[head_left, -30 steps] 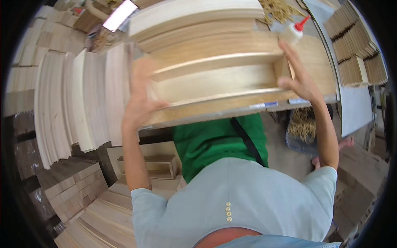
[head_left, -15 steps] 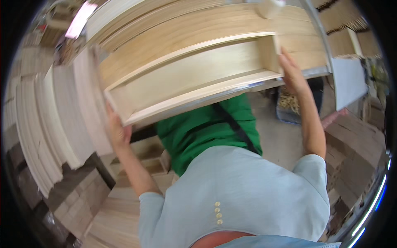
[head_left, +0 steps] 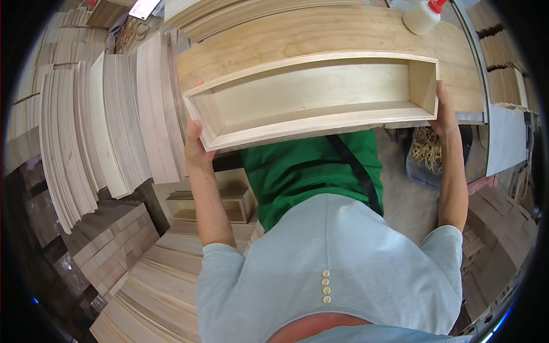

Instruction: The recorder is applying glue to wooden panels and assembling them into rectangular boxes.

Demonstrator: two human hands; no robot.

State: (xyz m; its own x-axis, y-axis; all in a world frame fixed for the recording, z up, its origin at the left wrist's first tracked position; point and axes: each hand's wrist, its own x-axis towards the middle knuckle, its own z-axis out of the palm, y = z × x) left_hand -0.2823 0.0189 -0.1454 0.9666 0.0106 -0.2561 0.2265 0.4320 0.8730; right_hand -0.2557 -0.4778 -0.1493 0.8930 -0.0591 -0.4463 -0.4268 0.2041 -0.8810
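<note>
Box (head_left: 314,94), long, pale and open-faced, spans the upper middle of the frame, over the near edge of the bench (head_left: 303,35). The left hand (head_left: 197,140) grips its left end, a fingertip showing at the far corner; the right hand (head_left: 446,113) clasps its right end, fingers partly hidden. A red-capped bottle (head_left: 422,19) stands on the bench at upper right. Boards (head_left: 117,120) are stacked at the left; a tub (head_left: 421,177) sits right of centre, below the bench.
</note>
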